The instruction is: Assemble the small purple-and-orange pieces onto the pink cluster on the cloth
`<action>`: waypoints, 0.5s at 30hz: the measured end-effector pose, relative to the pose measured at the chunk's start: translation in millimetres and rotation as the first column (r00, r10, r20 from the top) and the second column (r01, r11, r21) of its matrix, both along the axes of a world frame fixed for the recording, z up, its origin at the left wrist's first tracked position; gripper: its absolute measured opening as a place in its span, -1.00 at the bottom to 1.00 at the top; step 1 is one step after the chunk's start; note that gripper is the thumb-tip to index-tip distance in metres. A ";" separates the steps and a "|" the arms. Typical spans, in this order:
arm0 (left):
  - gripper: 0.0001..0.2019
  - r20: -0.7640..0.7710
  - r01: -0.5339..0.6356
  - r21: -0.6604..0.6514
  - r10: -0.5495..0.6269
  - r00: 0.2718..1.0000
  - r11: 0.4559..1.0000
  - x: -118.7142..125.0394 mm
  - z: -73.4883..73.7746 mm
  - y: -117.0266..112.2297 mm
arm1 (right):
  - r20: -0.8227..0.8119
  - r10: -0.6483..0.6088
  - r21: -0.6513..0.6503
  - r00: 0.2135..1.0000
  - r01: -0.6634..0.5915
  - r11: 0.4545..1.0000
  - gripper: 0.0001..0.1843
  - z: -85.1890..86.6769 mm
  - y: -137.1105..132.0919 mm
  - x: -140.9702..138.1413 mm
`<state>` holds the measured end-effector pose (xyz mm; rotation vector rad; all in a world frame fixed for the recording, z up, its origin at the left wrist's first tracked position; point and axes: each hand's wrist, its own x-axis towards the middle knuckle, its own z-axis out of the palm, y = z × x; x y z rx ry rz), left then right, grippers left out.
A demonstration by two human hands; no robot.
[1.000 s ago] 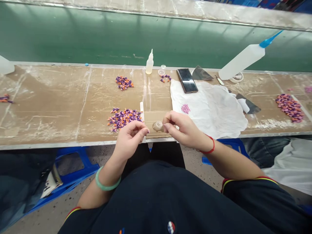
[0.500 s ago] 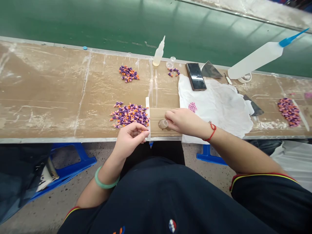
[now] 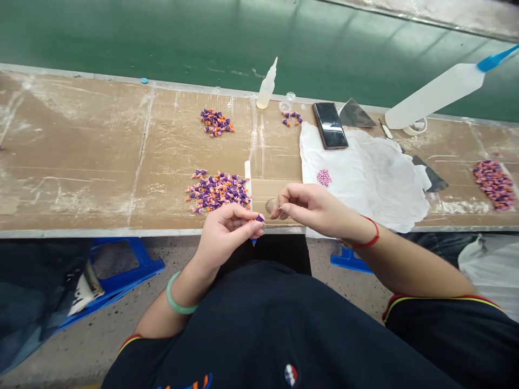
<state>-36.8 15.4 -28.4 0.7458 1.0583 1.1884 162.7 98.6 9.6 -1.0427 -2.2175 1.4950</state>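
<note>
My left hand [image 3: 227, 229] pinches a small purple and orange piece [image 3: 259, 218] at the table's front edge. My right hand [image 3: 312, 208] is closed in a pinch just right of it, fingertips near a small brownish puddle of glue [image 3: 271, 206] on a cardboard patch [image 3: 261, 192]; what it holds is too small to name. A pile of purple and orange pieces [image 3: 217, 190] lies just left of a white stick [image 3: 247, 173]. The two hands' fingertips are a short gap apart.
A small glue bottle [image 3: 266, 89], a clear cup [image 3: 287, 101], two smaller piles [image 3: 217, 122] [image 3: 292, 117], a phone [image 3: 330, 125] on white cloth [image 3: 365, 173] with tiny pink beads [image 3: 323, 177], a large squeeze bottle [image 3: 438, 94], another pile [image 3: 494, 183] far right. Blue stools [image 3: 121, 270] below.
My left hand has moved right and now shows a purple piece at its fingertips. My right hand has lifted off the glue puddle toward the left hand. The view tilted slightly.
</note>
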 end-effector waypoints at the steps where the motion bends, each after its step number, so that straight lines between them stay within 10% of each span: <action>1: -0.68 0.015 0.006 0.016 -0.006 1.000 1.000 2.5 3.8 -0.8 | -0.083 -0.030 -0.137 0.996 0.019 0.990 -0.85 3.4 -4.6 -1.5; 4: -0.72 0.052 0.010 0.055 -0.013 0.999 0.998 8.7 13.0 -2.8 | -0.191 -0.076 -0.315 0.979 0.012 0.949 -0.80 12.1 -15.8 -5.5; 15: -0.81 0.020 0.002 0.104 -0.004 1.000 0.995 16.6 21.7 -7.4 | -0.172 -0.090 -0.179 0.981 0.058 0.982 -0.90 24.8 -29.3 -3.2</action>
